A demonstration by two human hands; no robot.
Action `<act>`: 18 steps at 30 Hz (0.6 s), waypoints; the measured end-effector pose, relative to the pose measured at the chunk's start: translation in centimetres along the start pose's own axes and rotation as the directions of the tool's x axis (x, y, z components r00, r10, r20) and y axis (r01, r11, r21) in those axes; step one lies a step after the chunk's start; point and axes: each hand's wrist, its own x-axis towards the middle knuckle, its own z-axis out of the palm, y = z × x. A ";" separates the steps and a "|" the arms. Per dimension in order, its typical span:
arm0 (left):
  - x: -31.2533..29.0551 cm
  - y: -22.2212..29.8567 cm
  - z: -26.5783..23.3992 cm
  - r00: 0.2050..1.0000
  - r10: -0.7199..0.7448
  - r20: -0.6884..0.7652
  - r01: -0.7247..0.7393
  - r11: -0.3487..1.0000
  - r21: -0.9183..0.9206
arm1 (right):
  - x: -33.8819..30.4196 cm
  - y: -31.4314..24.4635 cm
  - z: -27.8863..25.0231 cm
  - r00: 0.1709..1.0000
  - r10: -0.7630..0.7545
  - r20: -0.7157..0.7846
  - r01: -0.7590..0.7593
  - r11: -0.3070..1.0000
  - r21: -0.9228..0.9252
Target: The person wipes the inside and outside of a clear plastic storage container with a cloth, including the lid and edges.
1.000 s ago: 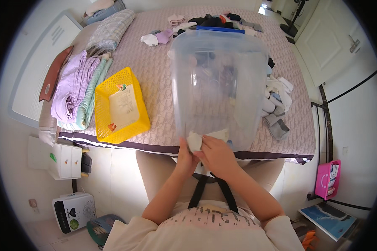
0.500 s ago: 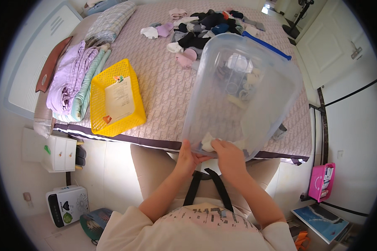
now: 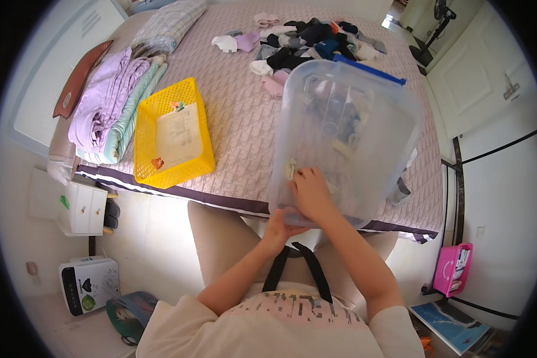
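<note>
A large translucent plastic storage box (image 3: 370, 173) with a blue handle (image 3: 373, 70) stands tilted toward me at the bed's near edge. My left hand (image 3: 278, 231) grips its near bottom rim, the thumb up against the wall. Inside the box is my right hand (image 3: 311, 192), its fingers curled beside a small pale sock (image 3: 290, 169) and seemingly on it. Several other pale and dark pieces show blurrily in or through the box. Beyond it, a heap of socks (image 3: 310, 34) in black, grey, white and pink lies on the bed.
A yellow perforated basket (image 3: 207, 156) with a paper sheet sits on the bed (image 3: 238, 113) to the left. Folded lilac and mint bedding (image 3: 104, 110) lies further left. On the floor stand a white drawer cabinet (image 3: 88, 209) and a pink bin (image 3: 453, 271). A black fan (image 3: 438, 30) is at the far right.
My right hand has moved farther into the box, away from its near wall, with the pale sock shifting along. The left hand keeps its hold on the rim.
</note>
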 end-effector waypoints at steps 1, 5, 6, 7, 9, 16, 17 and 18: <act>-0.1 -0.3 0.4 1.000 -0.006 -0.015 0.006 1.000 0.007 | -1.0 -1.1 -1.5 1.000 -0.018 -0.011 0.019 0.996 0.085; -0.2 -0.7 2.1 0.998 -0.021 -0.064 0.019 0.999 -0.039 | -4.2 -3.6 -8.6 0.992 0.008 0.123 -0.047 0.947 0.318; -0.2 -0.4 2.4 0.997 -0.020 -0.074 0.015 0.998 -0.063 | -4.1 -3.7 -9.3 0.983 0.031 0.180 -0.086 0.948 0.307; -0.2 -0.1 2.5 0.996 -0.024 -0.089 0.020 0.999 -0.050 | -3.8 -3.8 -9.8 0.970 0.052 0.236 -0.122 0.948 0.295; -0.5 0.5 2.4 0.993 -0.034 -0.117 0.032 0.999 -0.027 | -3.0 -3.5 -9.5 0.942 0.106 0.320 -0.202 0.937 0.285; 0.3 2.2 2.3 0.974 -0.173 -0.146 0.151 0.977 -0.152 | 3.0 2.2 -1.0 0.975 0.161 0.151 -0.160 0.987 -0.018; 0.9 3.2 2.6 0.973 -0.199 -0.114 0.186 0.975 -0.119 | 3.1 2.5 -1.2 0.971 0.180 0.156 -0.176 0.984 -0.037; 1.1 3.8 2.6 0.971 -0.223 -0.091 0.216 0.973 -0.087 | 2.9 2.4 -1.4 0.963 0.164 0.214 -0.154 0.986 -0.061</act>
